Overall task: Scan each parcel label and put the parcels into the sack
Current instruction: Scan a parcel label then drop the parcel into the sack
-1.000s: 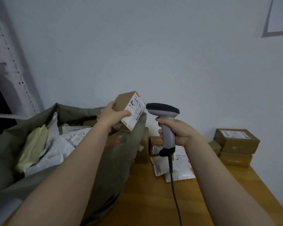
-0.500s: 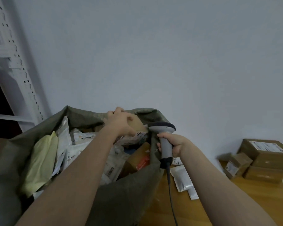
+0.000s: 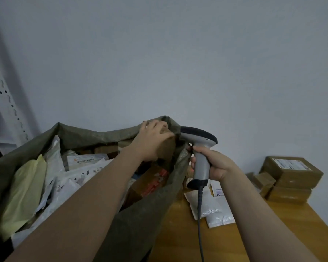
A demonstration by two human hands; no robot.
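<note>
An olive-green sack (image 3: 140, 220) stands open at the left, filled with several white and yellow mailers and brown boxes. My left hand (image 3: 151, 140) grips a small brown cardboard box (image 3: 166, 150) from above, just inside the sack's far right corner. Its label is hidden. My right hand (image 3: 214, 165) holds the grey handle of a corded barcode scanner (image 3: 199, 146), whose dark head points left toward the sack's rim. On the wooden table (image 3: 273, 233) lie white mailers (image 3: 214, 208) and a stack of brown boxes (image 3: 290, 176) at the right.
A white perforated shelf post (image 3: 6, 103) rises at the far left against the pale wall. The scanner's black cable (image 3: 200, 224) hangs down over the table. A smaller brown box (image 3: 263, 182) leans beside the stack.
My left hand carried the small box from in front of the scanner down into the sack's right corner. The scanner stayed in my right hand, and the view shifted left.
</note>
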